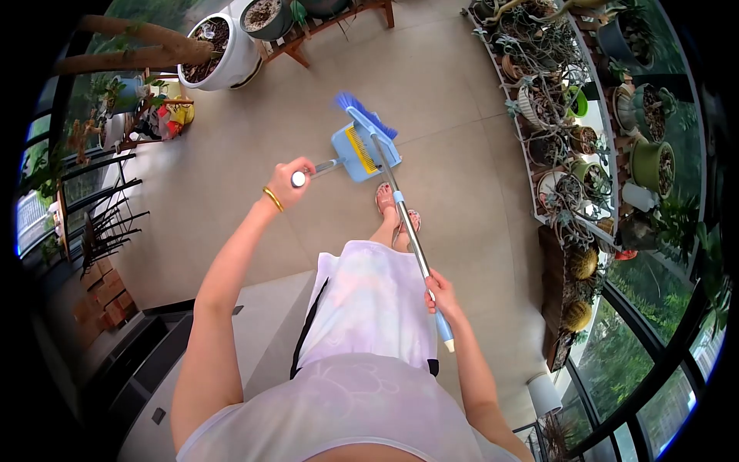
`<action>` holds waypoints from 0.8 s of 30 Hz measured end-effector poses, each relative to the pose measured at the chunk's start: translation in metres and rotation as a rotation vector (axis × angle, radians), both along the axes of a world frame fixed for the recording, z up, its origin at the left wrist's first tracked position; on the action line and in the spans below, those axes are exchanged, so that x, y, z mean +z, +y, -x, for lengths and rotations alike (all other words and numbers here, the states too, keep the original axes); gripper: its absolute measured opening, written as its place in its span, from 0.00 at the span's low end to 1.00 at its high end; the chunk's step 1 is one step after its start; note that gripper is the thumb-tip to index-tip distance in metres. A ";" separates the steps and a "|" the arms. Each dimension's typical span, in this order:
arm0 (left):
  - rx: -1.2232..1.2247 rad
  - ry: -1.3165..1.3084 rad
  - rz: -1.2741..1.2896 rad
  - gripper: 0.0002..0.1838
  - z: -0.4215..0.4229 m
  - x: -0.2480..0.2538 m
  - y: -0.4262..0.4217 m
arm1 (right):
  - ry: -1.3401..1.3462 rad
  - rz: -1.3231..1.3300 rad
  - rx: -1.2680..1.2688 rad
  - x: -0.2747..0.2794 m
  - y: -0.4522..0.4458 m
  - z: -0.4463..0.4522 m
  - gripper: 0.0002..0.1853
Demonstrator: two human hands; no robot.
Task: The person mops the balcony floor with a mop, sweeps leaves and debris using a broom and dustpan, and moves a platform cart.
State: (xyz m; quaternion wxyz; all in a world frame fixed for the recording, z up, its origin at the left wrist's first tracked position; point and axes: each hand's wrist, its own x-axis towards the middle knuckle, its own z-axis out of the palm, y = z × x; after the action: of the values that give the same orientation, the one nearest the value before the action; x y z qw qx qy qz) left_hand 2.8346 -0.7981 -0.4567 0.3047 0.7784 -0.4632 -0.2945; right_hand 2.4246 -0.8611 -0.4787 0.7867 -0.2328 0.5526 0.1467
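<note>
My left hand (292,182), with a gold bangle at the wrist, is closed around the upper end of the dustpan's metal handle. The light blue dustpan (347,146) has a yellow toothed strip and is near my feet. In my right hand (441,294) is the broom's long silver pole, gripped just above its blue end. The broom head (372,123), with dark blue bristles, lies over the far side of the dustpan. Whether any dirt is in the pan cannot be made out.
Shelves (523,146) crowded with potted plants line the right side. A large white pot (239,61) with a thick trunk stands at upper left, beside a wooden bench (371,9). Black racks (100,185) and brown boxes (108,296) are at left. Tiled floor (462,223) surrounds my sandalled feet.
</note>
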 end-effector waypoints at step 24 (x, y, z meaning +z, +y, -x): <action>0.244 -0.103 0.043 0.04 0.064 -0.005 0.104 | -0.068 -0.256 -0.066 -0.029 0.048 0.047 0.07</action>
State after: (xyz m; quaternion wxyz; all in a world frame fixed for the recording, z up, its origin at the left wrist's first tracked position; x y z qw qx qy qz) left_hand 2.7705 -0.6944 -0.4621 0.3306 0.8363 -0.3863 -0.2049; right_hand 2.3777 -0.8133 -0.5081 0.8327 -0.1168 0.5097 0.1819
